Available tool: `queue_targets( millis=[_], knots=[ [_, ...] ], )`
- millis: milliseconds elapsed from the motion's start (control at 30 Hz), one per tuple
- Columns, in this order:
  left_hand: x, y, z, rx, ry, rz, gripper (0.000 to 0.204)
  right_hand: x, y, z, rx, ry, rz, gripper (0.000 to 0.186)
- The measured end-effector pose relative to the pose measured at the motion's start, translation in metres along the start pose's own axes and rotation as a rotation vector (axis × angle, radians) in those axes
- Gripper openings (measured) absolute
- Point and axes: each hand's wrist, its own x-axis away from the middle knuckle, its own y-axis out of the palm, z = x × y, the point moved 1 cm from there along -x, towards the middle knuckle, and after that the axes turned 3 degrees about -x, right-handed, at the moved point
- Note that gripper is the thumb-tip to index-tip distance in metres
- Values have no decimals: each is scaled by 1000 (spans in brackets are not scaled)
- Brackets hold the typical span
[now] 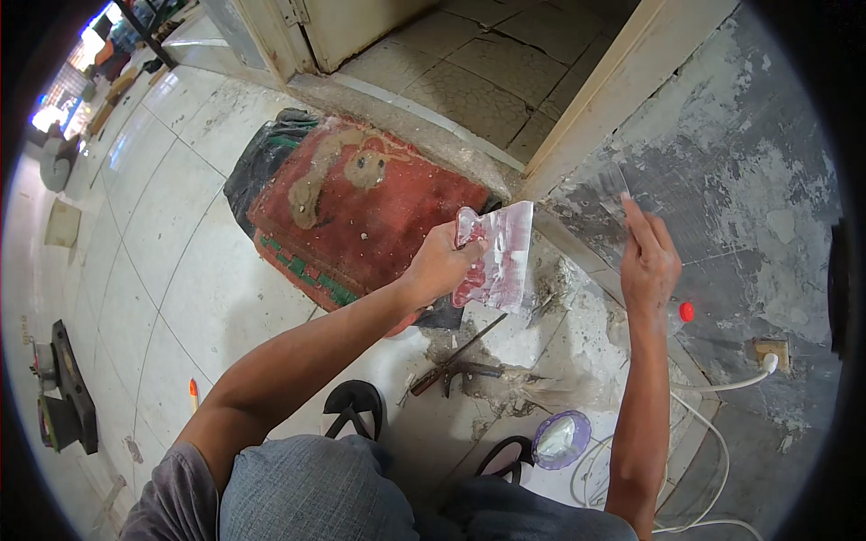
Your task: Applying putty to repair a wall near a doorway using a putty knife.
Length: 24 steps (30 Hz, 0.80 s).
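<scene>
My left hand (442, 266) grips a wide red plastic putty spreader (501, 257) smeared with white putty, held out over the floor beside the mat. At the right, my right hand (649, 261) has its fingers closed round a scraper (613, 187), its blade against the patchy grey wall (731, 180) near the door frame. The palm covers the scraper's handle. Below my hands, a purple-rimmed bowl (561, 440) with white putty stands on the floor by my right sandal.
A worn red mat (361, 207) lies before the doorway. A long-handled tool (456, 356) and a hammer-like tool (474, 370) rest on the dirty tiles. A red-capped bottle (681, 313) stands by the wall. A white cable (722, 451) runs from the socket (771, 352).
</scene>
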Motion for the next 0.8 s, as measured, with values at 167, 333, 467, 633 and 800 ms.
queue_targets(
  millis=[167, 333, 467, 633, 800],
  knots=[
    [-3, 4, 0, 28, 3, 11, 12, 5, 3, -5, -71, -68, -10, 51],
    [-2, 7, 4, 32, -10, 7, 12, 1, 11, -3, 50, -64, -36, 49],
    [3, -2, 5, 78, -30, 18, 12, 12, -9, -6, -27, 6, 95, 45],
    [-2, -1, 6, 124, -19, 31, 12, 70, 16, -1, -467, 473, 194, 30],
    [-2, -10, 4, 220, 7, 75, 14, 90, 68, -31, -806, 880, 162, 28]
  ],
)
